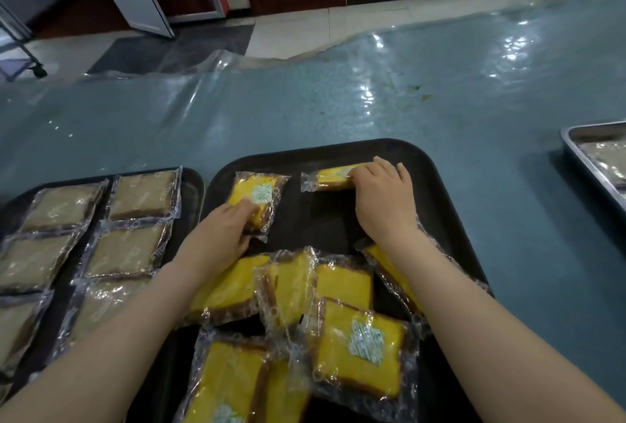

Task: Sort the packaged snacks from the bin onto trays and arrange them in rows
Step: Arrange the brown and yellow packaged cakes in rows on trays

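Metal tray (pixel 576 148) at 3 o'clock cut by right edge, contents blurred. Left black tray (pixel 194 182) at 9 o'clock cut by left edge. Right hand (pixel 384 197) hides end of yellow packet (pixel 333 176). Sachet print (pixel 366 341) unreadable.

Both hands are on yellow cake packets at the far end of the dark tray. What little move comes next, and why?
Probably the right hand lays its packet flat: it stands tilted on edge, while the left hand already presses its packet flat beside it, starting a row on the tray.
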Demonstrator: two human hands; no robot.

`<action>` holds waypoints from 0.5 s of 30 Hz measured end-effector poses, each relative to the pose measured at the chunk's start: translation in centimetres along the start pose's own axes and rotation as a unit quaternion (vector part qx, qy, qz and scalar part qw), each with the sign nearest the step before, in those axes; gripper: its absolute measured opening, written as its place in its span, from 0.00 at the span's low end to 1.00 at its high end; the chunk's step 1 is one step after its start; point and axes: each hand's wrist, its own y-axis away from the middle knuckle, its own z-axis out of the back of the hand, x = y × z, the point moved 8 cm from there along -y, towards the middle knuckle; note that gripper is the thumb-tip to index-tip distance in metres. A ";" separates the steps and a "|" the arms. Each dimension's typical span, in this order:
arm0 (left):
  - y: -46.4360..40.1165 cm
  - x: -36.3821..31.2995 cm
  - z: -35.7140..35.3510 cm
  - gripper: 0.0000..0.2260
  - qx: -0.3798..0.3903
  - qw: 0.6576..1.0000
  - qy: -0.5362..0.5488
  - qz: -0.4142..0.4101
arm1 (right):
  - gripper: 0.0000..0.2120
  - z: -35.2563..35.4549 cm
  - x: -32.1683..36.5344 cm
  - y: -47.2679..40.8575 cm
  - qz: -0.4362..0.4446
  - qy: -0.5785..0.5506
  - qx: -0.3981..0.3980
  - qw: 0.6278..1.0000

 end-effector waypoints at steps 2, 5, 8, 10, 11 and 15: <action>0.1 0.1 0.4 0.16 -0.029 1.000 0.002 0.004 | 0.12 1.7 1.2 0.2 0.014 0.013 -0.048 0.999; -0.1 0.9 2.5 0.09 -0.137 0.981 0.122 0.067 | 0.15 4.7 2.7 -0.2 0.024 0.024 -0.144 0.989; -0.3 2.4 4.3 0.09 -0.234 0.910 0.302 0.163 | 0.18 4.5 3.0 -1.7 0.023 0.072 -0.110 0.991; -0.4 3.3 4.4 0.09 -0.266 0.858 0.367 0.241 | 0.17 2.9 2.1 -2.9 0.013 0.081 -0.034 0.996; -0.5 3.6 4.2 0.09 -0.269 0.843 0.378 0.272 | 0.17 2.2 1.5 -3.3 0.009 0.081 -0.004 0.997; -0.9 4.6 2.4 0.13 -0.226 0.834 0.381 0.329 | 0.15 0.2 -0.2 -4.2 0.002 0.099 0.036 0.994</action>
